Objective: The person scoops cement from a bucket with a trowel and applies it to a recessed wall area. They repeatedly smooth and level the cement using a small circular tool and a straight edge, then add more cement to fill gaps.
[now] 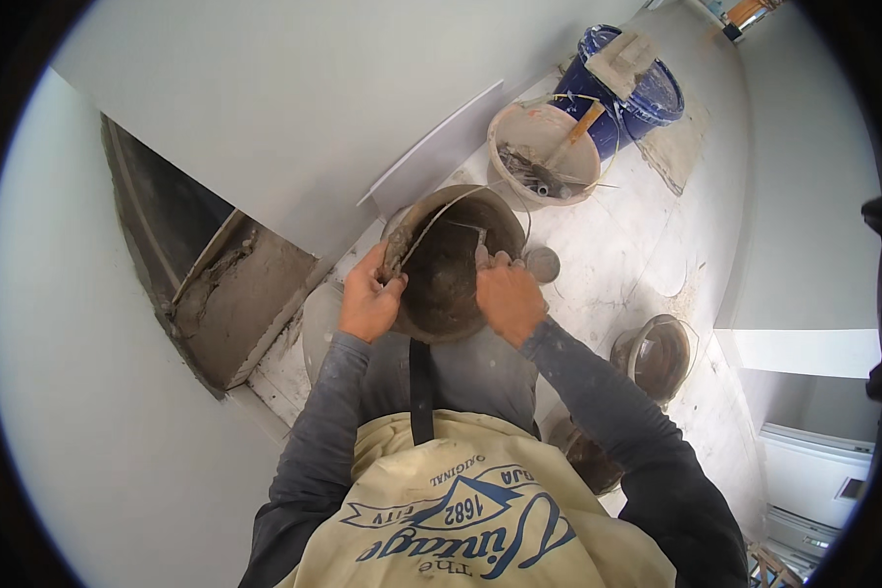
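Observation:
In front of me sits a round bucket (441, 294), its rim and inside crusted with grey-brown mortar and its wire handle raised. My left hand (372, 294) grips the bucket's left rim, thumb and fingers closed on it beside a clump of mortar. My right hand (508, 294) is closed on a trowel (479, 242) whose thin metal neck reaches into the bucket; the blade is hard to make out in the dark inside. A small grey cup (543, 264) stands just right of that hand.
A whitish bucket (505, 130) holding tools and a blue bucket (627, 132) stand ahead. Another muddy bucket (642, 333) stands at right, one more partly behind my arm. On the left, a wall (69, 294) has a mortar-edged opening (225, 309). A pale board (431, 142) leans ahead.

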{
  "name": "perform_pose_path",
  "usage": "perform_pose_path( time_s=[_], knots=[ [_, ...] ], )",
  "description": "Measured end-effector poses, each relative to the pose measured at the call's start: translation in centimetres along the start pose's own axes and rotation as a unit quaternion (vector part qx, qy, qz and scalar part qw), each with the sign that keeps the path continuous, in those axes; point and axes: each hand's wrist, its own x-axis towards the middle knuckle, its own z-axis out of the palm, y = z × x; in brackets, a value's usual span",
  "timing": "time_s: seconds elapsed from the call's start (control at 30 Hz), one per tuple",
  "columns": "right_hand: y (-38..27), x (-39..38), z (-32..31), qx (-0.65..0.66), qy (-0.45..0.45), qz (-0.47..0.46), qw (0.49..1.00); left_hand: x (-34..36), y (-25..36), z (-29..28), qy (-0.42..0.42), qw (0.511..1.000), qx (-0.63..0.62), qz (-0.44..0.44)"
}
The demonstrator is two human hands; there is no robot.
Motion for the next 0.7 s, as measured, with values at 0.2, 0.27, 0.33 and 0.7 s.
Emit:
perform_pose_path(
  time_s=[0.2,0.27,0.33,0.7],
  knots=[
    [-0.8,-0.1,0.2,0.036,-0.090,-0.019,0.995,0.3,0.5,-1.8,0.005,0.991,0.073,-0.115],
    [-0.6,0.5,-0.2,0.011,0.087,0.011,0.996,0.6,0.3,-2.1,-0.029,0.986,0.080,-0.141],
    [-1.5,1.0,0.2,0.016,0.029,-0.008,0.999,0.8,0.0,-1.8,-0.066,0.995,0.012,-0.070],
    [-2.2,-2.6,4.7,0.014,-0.018,-0.164,0.986,0.8,0.7,-2.1,-0.098,0.987,0.029,-0.127]
  ],
)
